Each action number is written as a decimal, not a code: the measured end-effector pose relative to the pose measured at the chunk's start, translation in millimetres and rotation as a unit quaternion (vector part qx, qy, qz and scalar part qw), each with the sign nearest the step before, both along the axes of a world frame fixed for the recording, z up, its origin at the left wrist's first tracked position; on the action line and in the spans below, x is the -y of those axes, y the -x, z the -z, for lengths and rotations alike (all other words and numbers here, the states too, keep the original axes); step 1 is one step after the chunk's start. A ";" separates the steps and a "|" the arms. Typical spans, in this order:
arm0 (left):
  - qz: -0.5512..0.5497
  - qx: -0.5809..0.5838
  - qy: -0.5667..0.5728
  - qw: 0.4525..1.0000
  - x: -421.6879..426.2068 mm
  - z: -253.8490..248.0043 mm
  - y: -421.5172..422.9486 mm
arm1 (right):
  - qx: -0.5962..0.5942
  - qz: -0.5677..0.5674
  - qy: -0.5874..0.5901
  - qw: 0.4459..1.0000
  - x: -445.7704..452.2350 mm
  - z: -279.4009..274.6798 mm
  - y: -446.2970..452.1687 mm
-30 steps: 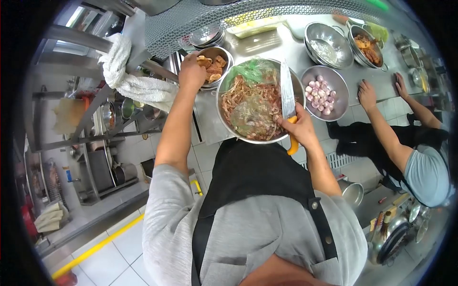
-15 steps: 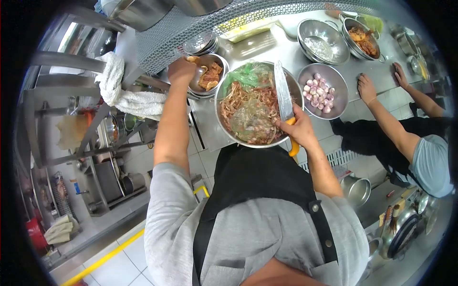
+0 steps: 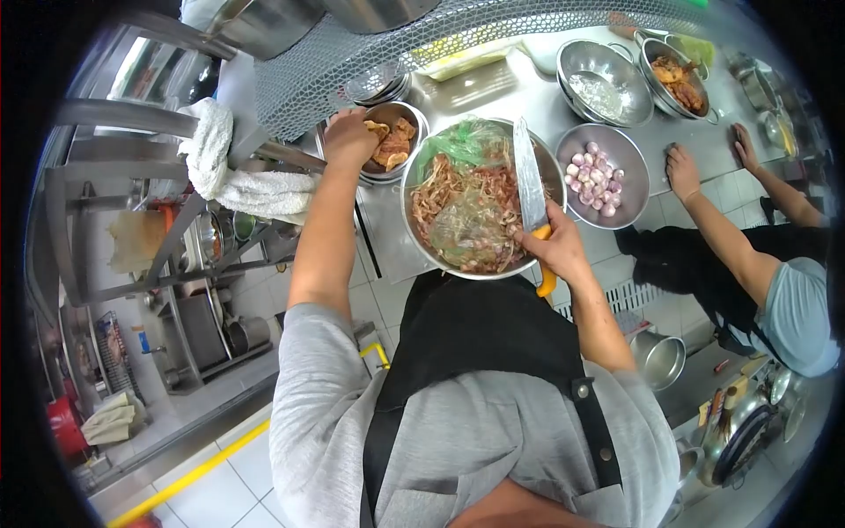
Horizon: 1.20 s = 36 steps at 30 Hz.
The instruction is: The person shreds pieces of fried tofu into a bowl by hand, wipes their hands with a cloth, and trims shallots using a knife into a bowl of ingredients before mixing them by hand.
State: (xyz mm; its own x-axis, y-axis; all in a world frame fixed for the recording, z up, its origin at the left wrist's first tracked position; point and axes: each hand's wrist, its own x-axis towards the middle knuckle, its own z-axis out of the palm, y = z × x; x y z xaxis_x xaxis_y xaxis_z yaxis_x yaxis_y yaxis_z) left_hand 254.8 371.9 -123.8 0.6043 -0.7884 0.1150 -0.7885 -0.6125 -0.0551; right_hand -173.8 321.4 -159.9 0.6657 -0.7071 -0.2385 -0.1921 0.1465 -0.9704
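My left hand [image 3: 350, 139] is at the left edge of a metal bowl [image 3: 417, 123] of browned meat pieces [image 3: 394, 145]. Its fingers are curled, and what they grip is hidden. My right hand [image 3: 560, 246] is closed around the orange handle of a knife [image 3: 531, 180]. The wide blade points away from me, over the right side of a large metal bowl [image 3: 414, 231]. Inside that bowl are shredded reddish-brown food [image 3: 449, 189] and thin plastic bags, one of them a green bag [image 3: 471, 141].
Right of the large bowl sits a bowl [image 3: 635, 189] of peeled shallots [image 3: 596, 179]. Behind are a metal colander [image 3: 607, 84] and a pot of cooked meat [image 3: 678, 81]. A co-worker's hands [image 3: 682, 172] rest at the counter's right. Wire mesh [image 3: 352, 57] hangs over the far edge; a towel [image 3: 211, 158] lies left.
My left hand has shifted slightly right, further over the meat bowl's edge. My right hand still holds the knife in much the same place. The whole view has shifted slightly.
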 end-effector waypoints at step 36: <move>-0.087 -0.709 0.493 0.497 -33.4 47.8 41.7 | -0.124 -0.006 0.251 0.960 1.2 -27.5 -26.5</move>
State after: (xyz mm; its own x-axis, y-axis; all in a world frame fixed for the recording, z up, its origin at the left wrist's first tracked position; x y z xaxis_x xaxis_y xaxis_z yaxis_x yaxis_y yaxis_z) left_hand 213.1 405.3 -171.6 0.6786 -0.6928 -0.2439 0.4617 0.1441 0.8753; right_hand -147.3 320.2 -132.4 0.6416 -0.7668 -0.0217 -0.4242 -0.3310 -0.8429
